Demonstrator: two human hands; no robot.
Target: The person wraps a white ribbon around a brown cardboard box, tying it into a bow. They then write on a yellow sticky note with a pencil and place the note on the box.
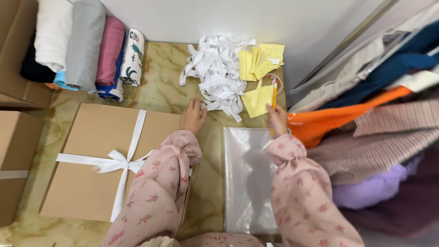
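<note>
— Where are your hands just now?

— My left hand [193, 116] is at the near edge of the heap of white ribbon strips [217, 73], fingers curled narrow on one strip, I think; the view is soft there, so I can't swear it is pinched. My right hand [277, 118] has its fingers closed round a yellow pencil [274, 98], tip up by the yellow paper slips [259, 98].

— And the rest?

— The ribbon heap lies at the far side of the marbled surface [160, 87], touching the slips. The brown flat box [91, 151] with its white bow [114, 161] lies under my left forearm, a clear plastic bag [249, 178] under my right.

— How would you handle it well?

— As I judge it, take a single strip by its loose end and draw it low and slowly, so the tangle doesn't follow. Keep the pencil pointed away from the slips, or they scatter.
</note>
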